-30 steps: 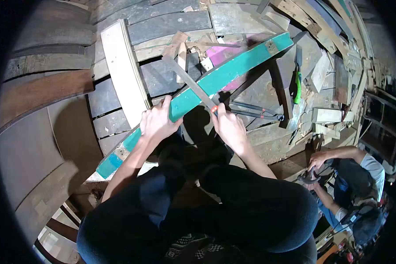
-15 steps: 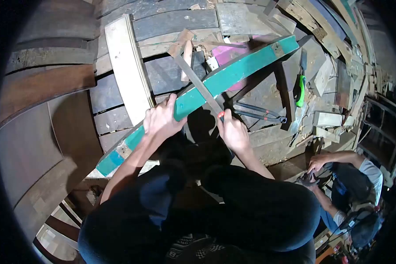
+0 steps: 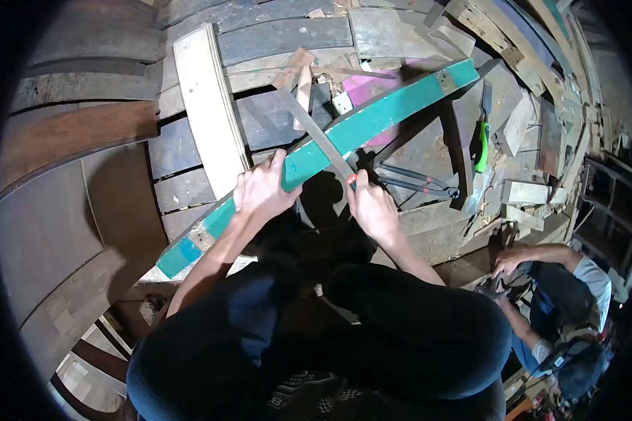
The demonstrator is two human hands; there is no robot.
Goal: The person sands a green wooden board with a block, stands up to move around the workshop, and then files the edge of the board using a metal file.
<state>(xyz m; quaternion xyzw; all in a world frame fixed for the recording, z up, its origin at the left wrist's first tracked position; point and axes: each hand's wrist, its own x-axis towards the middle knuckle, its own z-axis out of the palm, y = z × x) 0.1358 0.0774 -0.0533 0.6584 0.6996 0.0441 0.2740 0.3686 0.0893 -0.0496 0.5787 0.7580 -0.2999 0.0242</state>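
A long green-painted wooden board [image 3: 386, 109] slants across my lap, rising toward the upper right. My left hand [image 3: 265, 188] is closed over its left part, thumb on the near side and fingers over the far edge. In my right hand [image 3: 373, 209] is the red-and-black handle of a flat metal file [image 3: 318, 135]. The file's blade lies across the board's painted face, and its far end reaches beyond the board. Just past that end are a brown wooden block [image 3: 300, 59] and a pale wooden piece [image 3: 303, 98].
Pincers [image 3: 418, 181] with dark handles rest right of my right hand. A green-handled tool [image 3: 482, 146] is farther right. A pale plank [image 3: 211, 109] lies at left, and wood offcuts [image 3: 525, 191] are at right. Another person [image 3: 562, 288] works at lower right.
The view has shifted slightly. My hands, the file and the board keep nearly the same places relative to one another.
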